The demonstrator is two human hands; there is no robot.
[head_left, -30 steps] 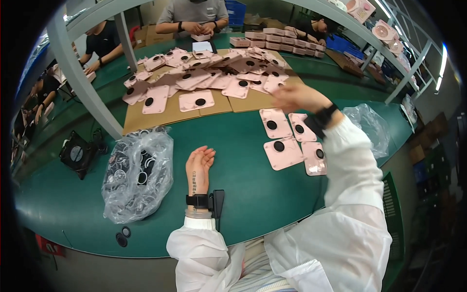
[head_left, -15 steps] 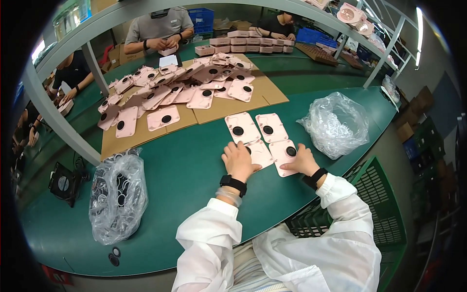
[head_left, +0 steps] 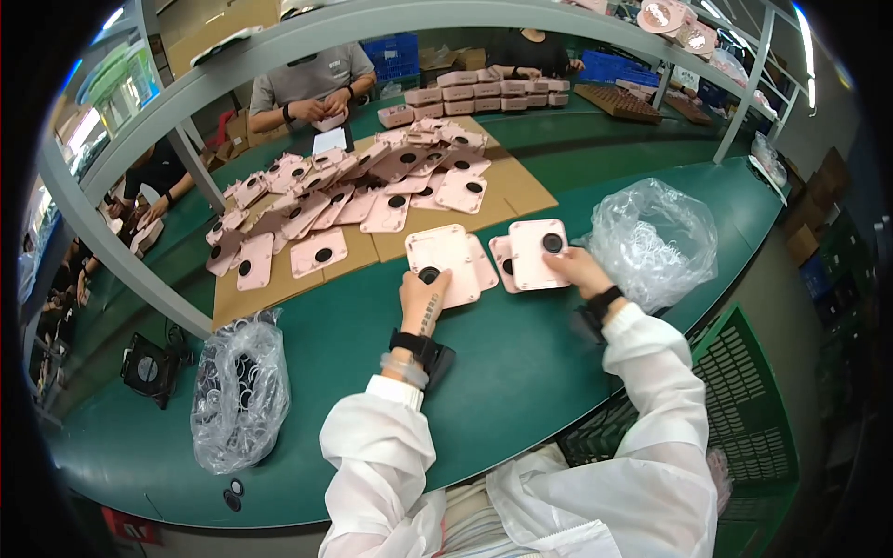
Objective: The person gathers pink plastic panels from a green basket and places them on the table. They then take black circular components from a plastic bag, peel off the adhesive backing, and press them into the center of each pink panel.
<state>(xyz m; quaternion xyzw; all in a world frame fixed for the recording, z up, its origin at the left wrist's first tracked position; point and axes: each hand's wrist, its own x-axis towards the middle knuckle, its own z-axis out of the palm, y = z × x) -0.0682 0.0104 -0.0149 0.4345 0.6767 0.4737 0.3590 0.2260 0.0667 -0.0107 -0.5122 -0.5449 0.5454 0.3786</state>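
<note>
My left hand (head_left: 424,296) pinches a pink plastic panel (head_left: 454,251) by its near left corner, beside the round black disc set in it. My right hand (head_left: 584,272) grips another such panel (head_left: 528,268) at its right edge, thumb on top near the black disc. Both held panels overlap two more pink panels behind them: one pink panel (head_left: 485,264) shows right of the left-hand one, and another pink panel (head_left: 499,249) peeks out left of the right-hand one. My fingers under the panels are hidden.
A heap of pink panels (head_left: 386,212) covers cardboard (head_left: 391,244) at the back. Clear plastic bags stand either side: a bag of white parts (head_left: 651,244) right, a bag of dark rings (head_left: 240,395) left. A green crate (head_left: 744,409) sits beside me. Co-workers sit across the table.
Both hands have closed on the two near panels and lifted them onto the far pair. The left hand has moved left and the right slightly up. The head view has shifted a little.
</note>
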